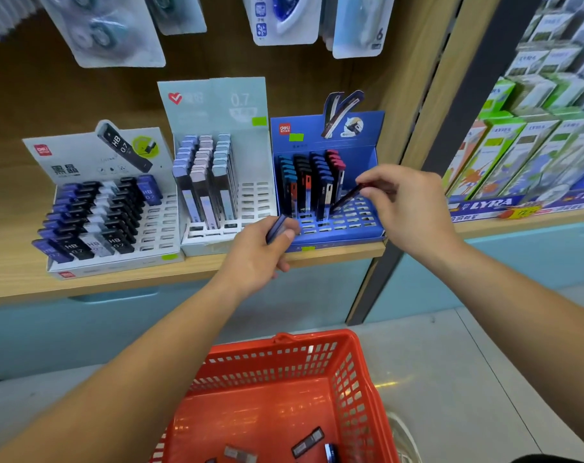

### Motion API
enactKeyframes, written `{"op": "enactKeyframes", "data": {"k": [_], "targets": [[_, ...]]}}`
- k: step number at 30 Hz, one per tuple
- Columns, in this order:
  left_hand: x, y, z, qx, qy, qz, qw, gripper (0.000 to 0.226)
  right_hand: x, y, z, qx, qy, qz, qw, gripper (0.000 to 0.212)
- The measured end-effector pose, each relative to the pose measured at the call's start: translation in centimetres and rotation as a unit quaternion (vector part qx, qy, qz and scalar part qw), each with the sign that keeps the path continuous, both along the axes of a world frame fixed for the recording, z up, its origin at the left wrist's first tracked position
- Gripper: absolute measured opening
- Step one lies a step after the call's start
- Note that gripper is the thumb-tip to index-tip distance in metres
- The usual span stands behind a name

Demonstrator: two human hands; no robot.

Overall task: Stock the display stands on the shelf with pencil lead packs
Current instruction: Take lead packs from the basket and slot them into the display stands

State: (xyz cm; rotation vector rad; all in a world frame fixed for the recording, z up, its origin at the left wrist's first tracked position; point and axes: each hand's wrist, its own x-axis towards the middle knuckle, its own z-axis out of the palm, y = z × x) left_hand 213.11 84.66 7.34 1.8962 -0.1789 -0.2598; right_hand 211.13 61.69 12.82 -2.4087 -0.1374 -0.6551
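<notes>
Blue stand [367, 155] being stocked. Right hand [407, 202] pinches dark red pack [345, 198], lower tip angled down at free slots in front of filled rows. Left hand [260, 259] grips blue pack [276, 227] at stand's front left corner, over shelf [334, 253] edge. Next, by my read: tip red pack upright, seat it in slot, then feed blue one. Few packs [307, 442] lie in red basket [283, 355] below.

Our right hand [407, 208] pinches a dark red lead pack [349, 197], tilted over the slots of the blue display stand [370, 128] at one o'clock. Our left hand [260, 259] grips a blue pack [276, 228] at the stand's seven o'clock corner. A red basket [283, 342] sits at six o'clock.
</notes>
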Motion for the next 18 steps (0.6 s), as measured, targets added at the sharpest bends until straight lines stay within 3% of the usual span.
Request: {"op": "enactKeyframes", "data": {"k": [11,18], "targets": [[0.0,0.3,-0.1,0.008,-0.012,-0.019,1.0,0.017,-0.3,0.1,0.1,-0.027,-0.019,-0.001,0.999,0.016],[-0.1,0.3,-0.1,0.012,-0.012,-0.015,1.0,0.015,1.4,1.4,0.0,0.007,-0.025,0.015,1.0,0.02]]}}
